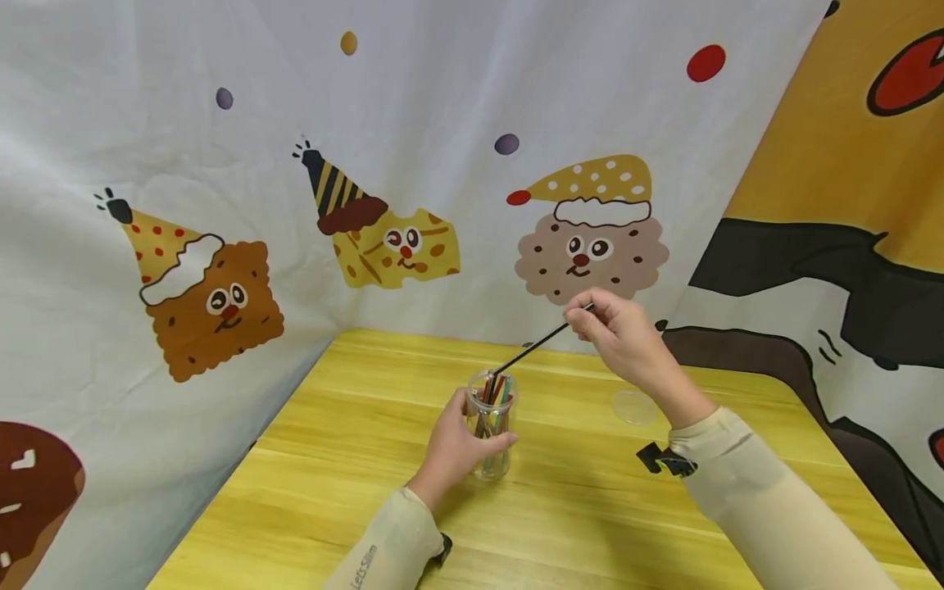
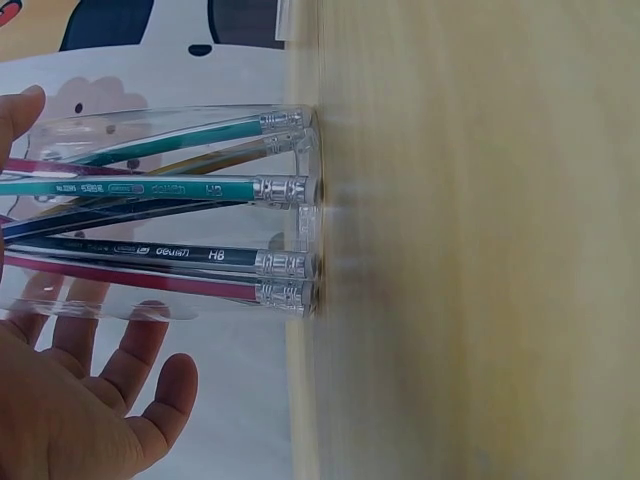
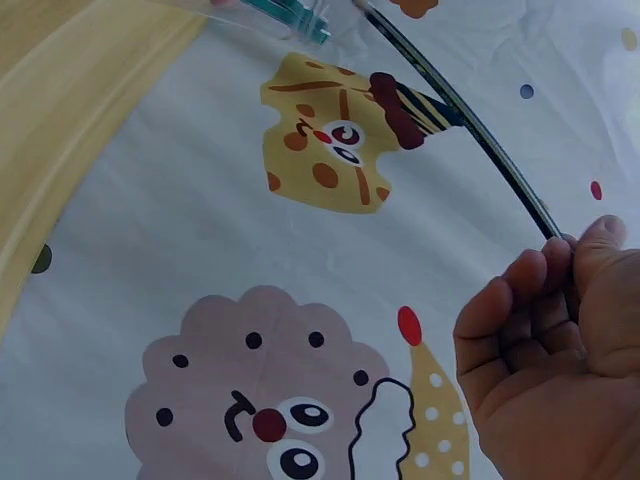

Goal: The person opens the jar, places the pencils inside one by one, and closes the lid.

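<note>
A clear jar (image 1: 496, 467) stands upright on the yellow wooden table, with several pencils (image 2: 200, 190) inside in green, dark, red and yellow, eraser ends down. My left hand (image 1: 459, 442) grips the jar from its left side, thumb across the front and fingers behind. Up and to the right, my right hand (image 1: 615, 332) pinches one end of a dark pencil (image 1: 533, 347) between thumb and fingers. The pencil slants down to the left, its lower end at the jar's mouth. In the right wrist view the same pencil (image 3: 460, 115) runs from the fingertips toward the jar.
A clear round lid (image 1: 634, 407) lies on the table (image 1: 354, 492) to the right of the jar. Behind the table hangs a white cloth (image 1: 442, 98) printed with cartoon biscuits and cheese. Black straps (image 1: 667, 460) sit at both wrists.
</note>
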### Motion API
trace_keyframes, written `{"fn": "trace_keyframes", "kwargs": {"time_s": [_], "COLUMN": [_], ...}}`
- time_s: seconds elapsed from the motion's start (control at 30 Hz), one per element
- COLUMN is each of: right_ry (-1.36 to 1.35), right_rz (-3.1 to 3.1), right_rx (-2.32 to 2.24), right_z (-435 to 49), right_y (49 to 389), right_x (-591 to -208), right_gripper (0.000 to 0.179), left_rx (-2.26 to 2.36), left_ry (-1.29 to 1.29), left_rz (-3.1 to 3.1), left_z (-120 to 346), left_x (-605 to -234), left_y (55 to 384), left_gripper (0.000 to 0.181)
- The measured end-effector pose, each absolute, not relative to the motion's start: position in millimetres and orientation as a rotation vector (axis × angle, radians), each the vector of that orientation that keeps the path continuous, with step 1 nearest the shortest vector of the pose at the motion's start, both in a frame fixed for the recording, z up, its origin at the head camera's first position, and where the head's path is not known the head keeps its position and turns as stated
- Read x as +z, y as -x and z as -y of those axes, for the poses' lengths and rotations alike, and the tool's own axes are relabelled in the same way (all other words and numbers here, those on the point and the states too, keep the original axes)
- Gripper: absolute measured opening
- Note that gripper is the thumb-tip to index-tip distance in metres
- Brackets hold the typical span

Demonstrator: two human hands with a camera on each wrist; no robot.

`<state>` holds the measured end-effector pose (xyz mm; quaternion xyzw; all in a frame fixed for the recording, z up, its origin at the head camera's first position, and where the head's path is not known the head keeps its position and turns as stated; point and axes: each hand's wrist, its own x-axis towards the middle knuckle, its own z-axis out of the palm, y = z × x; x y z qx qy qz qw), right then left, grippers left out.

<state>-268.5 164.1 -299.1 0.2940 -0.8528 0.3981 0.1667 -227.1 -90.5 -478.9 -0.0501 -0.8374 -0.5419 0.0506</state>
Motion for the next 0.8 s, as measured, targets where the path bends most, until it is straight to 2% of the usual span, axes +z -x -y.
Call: {"fn": "trace_keyframes", "kwargs": {"time_s": [0.13,0.3,0.5,0.67,0.8], "right_ry": [-0.906,-0.973,-0.975,-0.908,-0.759], "right_rz": [2.414,2.407,2.486,2.548,2.666], "right_rx": [1.057,1.037,1.005,1.017,0.885], "right_z": [-157.8,-145.5,-142.5,-159.3,-190.1], "right_y": [269.5,269.3,270.9,278.5,294.0], "right_x": [-301.6,-310.7,-323.3,-332.8,-347.1], "right_gripper": [0.006,0.011,0.008,0.012,0.015], "left_rx": [-1.65,-1.668,-1.711,-1.688,-1.673], "left_ry": [0.154,0.168,0.162,0.151,0.138], "left_rz": [2.551,2.539,2.525,2.539,2.559], "left_z": [90.3,90.0,90.0,89.9,89.7], "left_x": [-477.1,-476.0,-477.3,-478.9,-478.5], "left_y": [226.8,226.1,226.3,228.2,228.7], "left_gripper": [0.074,0.074,0.074,0.075,0.077]}}
